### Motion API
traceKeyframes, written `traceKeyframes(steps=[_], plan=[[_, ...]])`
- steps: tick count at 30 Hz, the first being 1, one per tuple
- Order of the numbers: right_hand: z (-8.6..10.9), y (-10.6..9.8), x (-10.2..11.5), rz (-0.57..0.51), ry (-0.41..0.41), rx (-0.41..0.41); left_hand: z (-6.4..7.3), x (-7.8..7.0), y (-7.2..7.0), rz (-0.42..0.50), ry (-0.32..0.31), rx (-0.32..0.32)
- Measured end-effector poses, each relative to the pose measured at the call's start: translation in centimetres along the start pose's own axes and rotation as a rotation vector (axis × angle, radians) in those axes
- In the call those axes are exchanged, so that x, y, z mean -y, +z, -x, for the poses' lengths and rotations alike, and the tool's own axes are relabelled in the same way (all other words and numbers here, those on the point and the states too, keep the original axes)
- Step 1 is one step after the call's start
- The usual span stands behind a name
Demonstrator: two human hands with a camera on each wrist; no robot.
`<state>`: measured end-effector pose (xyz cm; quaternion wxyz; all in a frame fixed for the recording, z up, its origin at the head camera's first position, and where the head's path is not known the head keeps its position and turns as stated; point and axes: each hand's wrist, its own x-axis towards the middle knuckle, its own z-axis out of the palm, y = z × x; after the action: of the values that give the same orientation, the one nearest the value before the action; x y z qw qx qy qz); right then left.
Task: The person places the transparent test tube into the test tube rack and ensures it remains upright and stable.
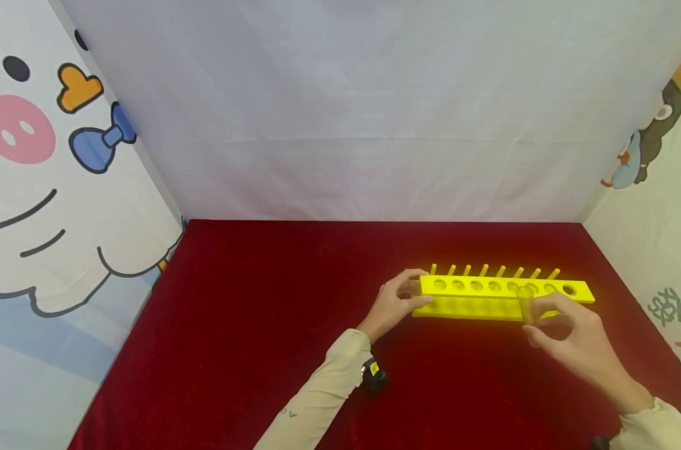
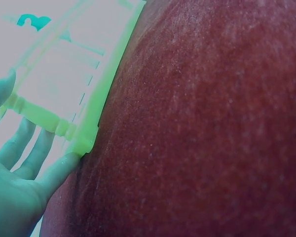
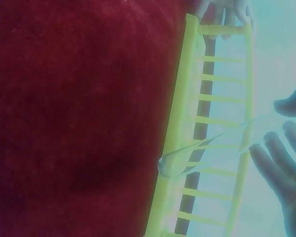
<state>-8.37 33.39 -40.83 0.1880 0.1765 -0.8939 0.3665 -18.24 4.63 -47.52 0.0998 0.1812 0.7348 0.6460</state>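
Observation:
A yellow test tube rack [image 1: 447, 306] stands on the red cloth, with a row of round holes along its top and several upright pegs behind. My left hand [image 1: 393, 303] grips the rack's left end; in the left wrist view its thumb is near the upper edge and its fingers [image 2: 39, 153] lie along the end. My right hand [image 1: 576, 337] pinches a clear test tube [image 1: 525, 303] between thumb and fingers, in front of the rack's right half. In the right wrist view the tube's rounded bottom [image 3: 164, 167] points down toward the rack's base, the tube slanting across the rack.
Dark red cloth [image 1: 262, 312] covers the table. A pale curtain [image 1: 374, 112] hangs behind it. Printed cartoon panels stand on the left [image 1: 65, 219] and right [image 1: 650, 250]. A dark device [image 1: 374, 375] is strapped to the left wrist.

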Motion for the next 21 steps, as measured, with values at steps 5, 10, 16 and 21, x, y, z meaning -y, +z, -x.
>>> traceKeyframes(steps=[5, 10, 16, 21], plan=[[0.0, -0.2, 0.0, -0.028, -0.004, -0.002, 1.0, -2.3, -0.3, 0.003, 0.001, -0.003], [0.0, -0.2, 0.0, -0.047, 0.001, -0.010, 1.2, -2.8, -0.4, 0.007, 0.001, -0.007], [0.0, -0.2, 0.2, -0.042, 0.013, -0.023, 0.2, -0.6, -0.1, -0.012, -0.001, -0.012], [0.1, -0.4, 0.0, -0.034, 0.067, -0.015, -0.1, 0.6, -0.1, -0.002, 0.009, -0.006]])
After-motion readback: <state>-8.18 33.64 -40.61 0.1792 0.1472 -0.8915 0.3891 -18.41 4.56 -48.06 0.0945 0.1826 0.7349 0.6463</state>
